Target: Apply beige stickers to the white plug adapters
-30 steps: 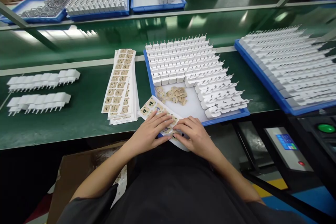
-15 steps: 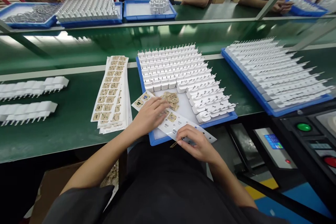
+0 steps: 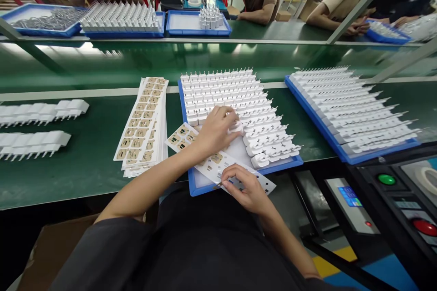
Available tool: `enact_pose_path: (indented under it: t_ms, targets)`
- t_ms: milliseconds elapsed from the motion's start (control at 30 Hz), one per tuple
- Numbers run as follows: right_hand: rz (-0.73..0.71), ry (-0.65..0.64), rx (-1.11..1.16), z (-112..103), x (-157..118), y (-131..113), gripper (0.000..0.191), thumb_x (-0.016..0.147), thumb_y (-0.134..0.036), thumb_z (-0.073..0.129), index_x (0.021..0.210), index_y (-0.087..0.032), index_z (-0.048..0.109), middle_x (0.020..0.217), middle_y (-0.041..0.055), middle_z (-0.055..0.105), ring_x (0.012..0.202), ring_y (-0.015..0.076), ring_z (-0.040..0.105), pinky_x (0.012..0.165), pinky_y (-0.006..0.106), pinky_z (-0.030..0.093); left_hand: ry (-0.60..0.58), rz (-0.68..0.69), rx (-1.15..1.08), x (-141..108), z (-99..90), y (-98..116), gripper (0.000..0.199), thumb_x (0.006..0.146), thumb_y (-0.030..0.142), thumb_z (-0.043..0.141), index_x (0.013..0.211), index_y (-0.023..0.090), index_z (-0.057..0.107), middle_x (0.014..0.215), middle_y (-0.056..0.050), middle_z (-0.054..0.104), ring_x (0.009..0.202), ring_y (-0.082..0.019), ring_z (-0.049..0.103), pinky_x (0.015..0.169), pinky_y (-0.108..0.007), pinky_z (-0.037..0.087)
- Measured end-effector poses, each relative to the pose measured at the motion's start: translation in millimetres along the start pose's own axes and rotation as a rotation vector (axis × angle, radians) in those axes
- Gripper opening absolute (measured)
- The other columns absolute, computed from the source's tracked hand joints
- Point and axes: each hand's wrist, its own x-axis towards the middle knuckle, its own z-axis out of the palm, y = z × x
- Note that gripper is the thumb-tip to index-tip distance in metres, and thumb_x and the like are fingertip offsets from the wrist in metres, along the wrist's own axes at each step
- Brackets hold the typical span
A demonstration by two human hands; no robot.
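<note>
My left hand (image 3: pixel 216 131) reaches over the blue tray (image 3: pixel 193 185), its fingers closed round a white plug housing (image 3: pixel 236 127) at the edge of the rows of white plug housings (image 3: pixel 221 88). A white sheet of tan stickers (image 3: pixel 184 136), partly peeled bare, lies slantwise across the tray's front corner under my left wrist. Over the bare end of this sheet, my right hand (image 3: pixel 245 187) is pinched, with a small tan sticker (image 3: pixel 217 186) showing at its fingertips. My left hand hides the loose tan pieces in the tray.
A stack of sticker sheets (image 3: pixel 139 120) lies left of the tray. Two rows of white housings (image 3: pixel 32 143) stand farther left. Another full blue tray (image 3: pixel 321 122) is at the right, beside a control panel with buttons (image 3: pixel 386 179). Co-workers sit beyond the green belt (image 3: pixel 136 61).
My left hand has left the sticker sheet and moved up and right to a white plug housing. My right hand stays pinched over the sheet, slightly farther left. The whole view has shifted slightly.
</note>
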Motion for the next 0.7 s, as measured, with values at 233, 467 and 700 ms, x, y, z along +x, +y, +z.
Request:
enact_pose_path:
  t_ms: [233, 467, 700]
  targets:
    - [-0.025, 0.088, 0.143, 3, 10, -2, 0.003, 0.094, -0.019, 0.061, 0.093, -0.021, 0.062, 0.088, 0.0035, 0.068, 0.083, 0.0167, 0.066, 0.077, 0.03, 0.053, 0.152, -0.413, -0.918, -99, -32.3, -3, 0.045, 0.08, 0.046, 0.076, 0.112, 0.021, 0.056, 0.104, -0.006, 0.061, 0.088, -0.017, 0.064, 0.068, -0.026, 0.056]
    - [-0.155, 0.025, 0.316, 18, 27, -21, 0.008, 0.089, -0.015, 0.066, 0.093, -0.022, 0.065, 0.085, 0.0026, 0.07, 0.081, 0.0164, 0.066, 0.076, 0.032, 0.055, 0.189, -0.422, -0.944, -151, -14.6, 1, 0.047, 0.085, 0.041, 0.072, 0.126, 0.021, 0.058, 0.115, -0.011, 0.068, 0.103, -0.024, 0.068, 0.083, -0.034, 0.059]
    - [0.015, -0.026, 0.479, 28, 26, -25, 0.003, 0.091, -0.024, 0.066, 0.089, -0.022, 0.064, 0.084, 0.0023, 0.068, 0.077, 0.0151, 0.064, 0.074, 0.031, 0.054, 0.071, -0.271, -0.619, -155, -20.0, 7, 0.05, 0.09, 0.037, 0.066, 0.136, 0.023, 0.056, 0.139, -0.013, 0.061, 0.129, -0.031, 0.057, 0.11, -0.048, 0.047]
